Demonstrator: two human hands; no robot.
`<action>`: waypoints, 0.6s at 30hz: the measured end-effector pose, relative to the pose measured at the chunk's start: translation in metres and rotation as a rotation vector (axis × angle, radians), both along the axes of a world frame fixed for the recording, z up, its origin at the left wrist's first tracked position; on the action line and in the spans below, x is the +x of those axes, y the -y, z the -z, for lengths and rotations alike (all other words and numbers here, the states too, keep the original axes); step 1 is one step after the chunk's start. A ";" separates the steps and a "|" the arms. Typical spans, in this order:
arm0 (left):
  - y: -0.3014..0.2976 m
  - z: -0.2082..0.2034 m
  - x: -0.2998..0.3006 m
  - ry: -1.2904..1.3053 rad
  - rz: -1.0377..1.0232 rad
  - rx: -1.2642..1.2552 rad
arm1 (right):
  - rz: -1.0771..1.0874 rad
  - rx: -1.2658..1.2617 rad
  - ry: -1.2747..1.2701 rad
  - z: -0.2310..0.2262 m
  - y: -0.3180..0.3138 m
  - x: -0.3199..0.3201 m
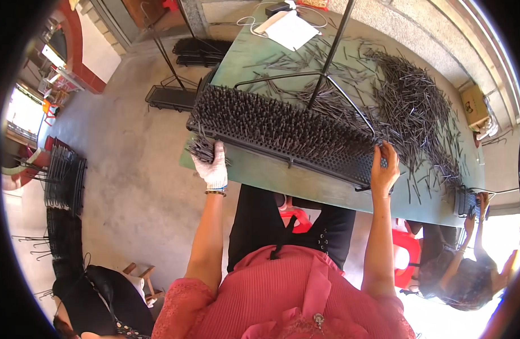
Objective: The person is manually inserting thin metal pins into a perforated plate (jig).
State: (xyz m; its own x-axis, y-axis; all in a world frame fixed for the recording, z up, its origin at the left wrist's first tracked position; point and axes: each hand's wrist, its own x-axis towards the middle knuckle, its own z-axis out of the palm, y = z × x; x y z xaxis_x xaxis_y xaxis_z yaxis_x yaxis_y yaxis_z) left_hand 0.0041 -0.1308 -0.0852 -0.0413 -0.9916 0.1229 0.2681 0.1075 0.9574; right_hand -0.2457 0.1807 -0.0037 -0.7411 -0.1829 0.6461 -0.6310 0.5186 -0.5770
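Observation:
A long black perforated rack lies across the near side of the green table, with a thin metal rod frame rising from it. Short dark sticks stand upright in most of its holes; the right end shows bare holes. My left hand, in a white glove, is closed around a bundle of dark sticks beside the rack's left end. My bare right hand is at the rack's right end, its fingers bent together. Whatever sits between those fingertips is too small to make out.
Loose sticks lie heaped across the far and right table. A white sheet and cables lie at the back. Another person's hands work at the right corner. Black racks stand on the floor; more are stacked far left.

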 end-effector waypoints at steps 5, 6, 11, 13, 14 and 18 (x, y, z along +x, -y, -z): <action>0.004 -0.003 0.011 -0.047 0.100 -0.078 | -0.066 0.183 -0.123 0.001 0.004 0.002; -0.011 -0.025 0.004 -0.161 0.079 0.006 | -0.089 0.238 -0.163 0.004 0.002 -0.002; -0.038 -0.070 0.013 -0.327 0.335 0.268 | -0.157 0.192 -0.179 -0.004 0.006 0.000; -0.063 -0.097 0.009 -0.242 0.542 0.356 | -0.145 0.078 -0.139 -0.009 0.001 0.001; -0.076 -0.103 0.009 -0.213 0.676 0.407 | -0.150 -0.023 0.018 -0.017 0.005 0.010; -0.121 -0.119 -0.016 -0.148 1.090 0.612 | -0.477 -0.283 0.735 -0.047 0.019 0.052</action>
State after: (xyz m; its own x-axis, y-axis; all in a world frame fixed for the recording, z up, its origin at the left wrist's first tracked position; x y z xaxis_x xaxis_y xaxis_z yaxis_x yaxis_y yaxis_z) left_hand -0.0122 -0.0098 0.0336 -0.8978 -0.3470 -0.2711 0.0464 -0.6869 0.7253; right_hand -0.1939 0.1620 0.0429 -0.8694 -0.4818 0.1099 -0.1663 0.0758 -0.9832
